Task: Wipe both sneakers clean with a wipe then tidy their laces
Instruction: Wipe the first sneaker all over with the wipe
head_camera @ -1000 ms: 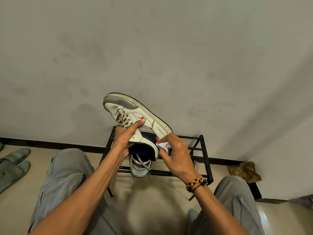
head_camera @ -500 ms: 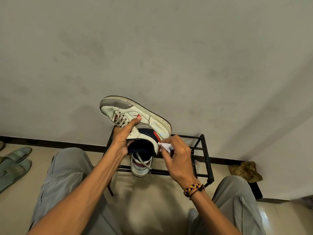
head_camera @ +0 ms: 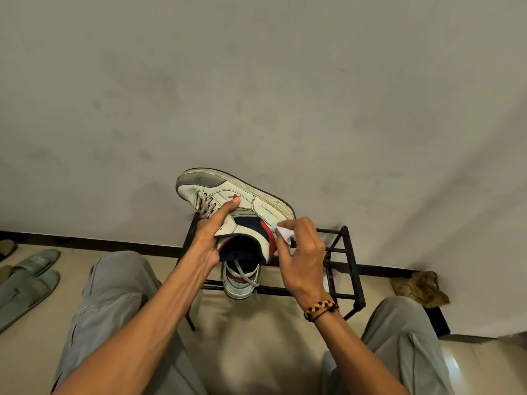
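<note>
My left hand (head_camera: 209, 238) grips a white sneaker (head_camera: 251, 203) with a grey toe and navy-and-red heel, thumb along its side and fingers in the collar. The shoe is held in the air, toe pointing up and to the left, sole toward the wall. My right hand (head_camera: 302, 258) pinches a crumpled white wipe (head_camera: 285, 233) against the heel side of that shoe. The second sneaker (head_camera: 241, 282) stands on the black metal rack (head_camera: 346, 253) below, mostly hidden behind the held shoe, its grey lace hanging loose.
A pair of grey-green slippers (head_camera: 25, 277) lies on the floor at the left. A crumpled brown cloth (head_camera: 419, 287) lies by the wall at the right. My knees in grey trousers frame the floor in front of the rack.
The held sneaker has tilted flatter and shifted slightly left and up. My right hand with the wipe has slid along the heel side toward the sole.
</note>
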